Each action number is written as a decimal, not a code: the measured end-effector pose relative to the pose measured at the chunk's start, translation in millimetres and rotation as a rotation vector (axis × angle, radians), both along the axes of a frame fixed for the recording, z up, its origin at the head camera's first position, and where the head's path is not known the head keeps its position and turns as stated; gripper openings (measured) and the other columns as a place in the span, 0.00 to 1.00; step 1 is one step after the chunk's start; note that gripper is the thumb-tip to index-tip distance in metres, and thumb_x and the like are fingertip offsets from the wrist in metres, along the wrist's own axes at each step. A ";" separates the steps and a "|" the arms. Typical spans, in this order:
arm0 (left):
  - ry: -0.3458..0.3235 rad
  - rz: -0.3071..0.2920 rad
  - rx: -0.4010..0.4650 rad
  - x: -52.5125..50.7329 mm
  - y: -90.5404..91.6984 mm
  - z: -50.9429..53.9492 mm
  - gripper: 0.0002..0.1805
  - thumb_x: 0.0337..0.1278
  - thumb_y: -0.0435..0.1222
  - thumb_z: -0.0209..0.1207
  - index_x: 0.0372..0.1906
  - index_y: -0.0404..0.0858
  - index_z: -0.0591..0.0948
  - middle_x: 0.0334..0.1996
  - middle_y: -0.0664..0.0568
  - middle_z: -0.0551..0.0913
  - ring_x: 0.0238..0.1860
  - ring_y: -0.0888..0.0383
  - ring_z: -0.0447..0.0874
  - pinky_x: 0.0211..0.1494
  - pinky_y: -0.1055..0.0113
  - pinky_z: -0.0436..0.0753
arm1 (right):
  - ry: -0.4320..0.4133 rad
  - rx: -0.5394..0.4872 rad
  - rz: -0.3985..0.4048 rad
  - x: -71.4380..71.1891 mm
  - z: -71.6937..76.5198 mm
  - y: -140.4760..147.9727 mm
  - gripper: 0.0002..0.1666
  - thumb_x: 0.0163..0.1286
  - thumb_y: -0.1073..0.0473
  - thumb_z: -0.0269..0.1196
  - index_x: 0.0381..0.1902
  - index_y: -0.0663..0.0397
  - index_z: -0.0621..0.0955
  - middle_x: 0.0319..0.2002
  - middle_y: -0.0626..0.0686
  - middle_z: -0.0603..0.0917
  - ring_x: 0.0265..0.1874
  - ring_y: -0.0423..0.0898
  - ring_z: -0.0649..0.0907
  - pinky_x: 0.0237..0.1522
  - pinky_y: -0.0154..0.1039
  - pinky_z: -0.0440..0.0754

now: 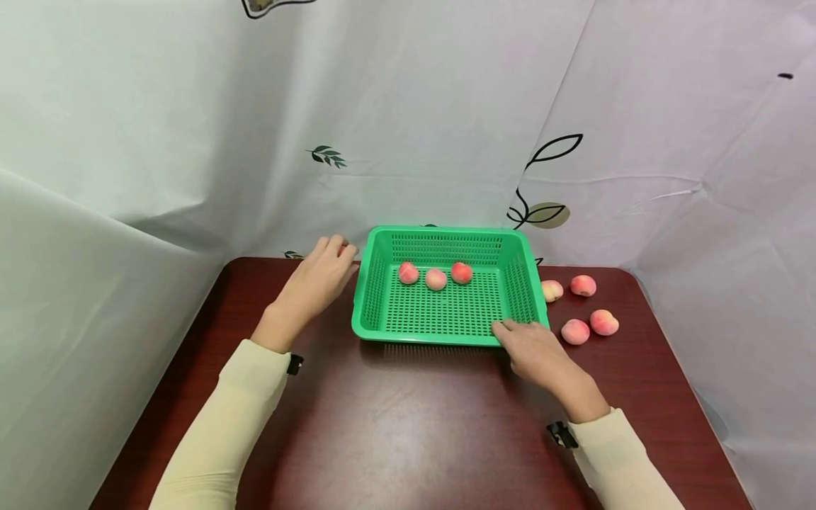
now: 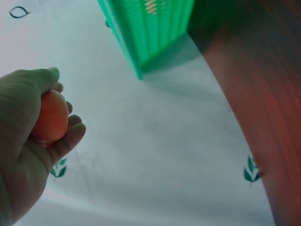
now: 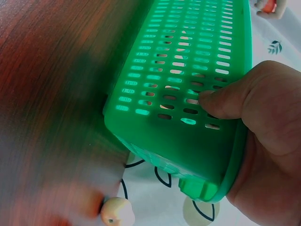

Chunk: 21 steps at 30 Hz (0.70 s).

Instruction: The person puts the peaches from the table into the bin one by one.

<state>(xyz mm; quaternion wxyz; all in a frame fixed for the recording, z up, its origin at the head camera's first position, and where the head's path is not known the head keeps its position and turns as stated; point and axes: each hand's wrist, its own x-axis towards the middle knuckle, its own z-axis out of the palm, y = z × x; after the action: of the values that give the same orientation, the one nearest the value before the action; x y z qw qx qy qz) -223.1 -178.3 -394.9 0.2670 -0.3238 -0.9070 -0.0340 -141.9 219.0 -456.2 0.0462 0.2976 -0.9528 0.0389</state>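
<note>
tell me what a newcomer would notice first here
Probably the bright green basket at the far side of the dark red table, with three peaches inside it. Next might come the four loose peaches on the table to its right. The hands stand out too: the left hand holds another peach left of the basket, while the right hand grips its near right corner.
</note>
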 end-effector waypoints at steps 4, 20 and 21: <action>0.012 -0.017 -0.038 1.9 8.9 7.1 0.10 0.66 0.32 0.66 0.45 0.30 0.78 0.38 0.41 0.76 0.37 0.44 0.73 0.40 0.58 0.79 | 0.000 0.002 -0.003 -0.1 0.0 -0.2 0.16 0.56 0.74 0.64 0.34 0.52 0.71 0.28 0.50 0.76 0.24 0.49 0.77 0.29 0.46 0.73; 0.083 -0.154 -0.144 23.9 58.1 31.7 0.08 0.66 0.22 0.56 0.46 0.31 0.79 0.44 0.40 0.78 0.40 0.45 0.74 0.39 0.63 0.78 | 0.015 -0.004 0.003 0.2 -0.2 0.3 0.17 0.56 0.74 0.64 0.34 0.52 0.71 0.28 0.50 0.75 0.24 0.50 0.78 0.29 0.47 0.73; 0.098 -0.170 -0.154 25.2 62.0 32.5 0.07 0.67 0.23 0.56 0.46 0.32 0.79 0.44 0.41 0.78 0.40 0.45 0.74 0.39 0.63 0.78 | 0.012 -0.002 0.003 0.3 -0.1 0.3 0.17 0.56 0.74 0.64 0.34 0.52 0.71 0.28 0.50 0.75 0.24 0.50 0.78 0.29 0.47 0.73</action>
<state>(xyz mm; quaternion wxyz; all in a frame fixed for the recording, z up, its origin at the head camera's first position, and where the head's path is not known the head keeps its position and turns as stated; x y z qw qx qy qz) -197.9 -116.3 -362.4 0.2817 -0.4204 -0.8620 0.0289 -141.6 219.3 -456.3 0.0521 0.2993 -0.9520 0.0382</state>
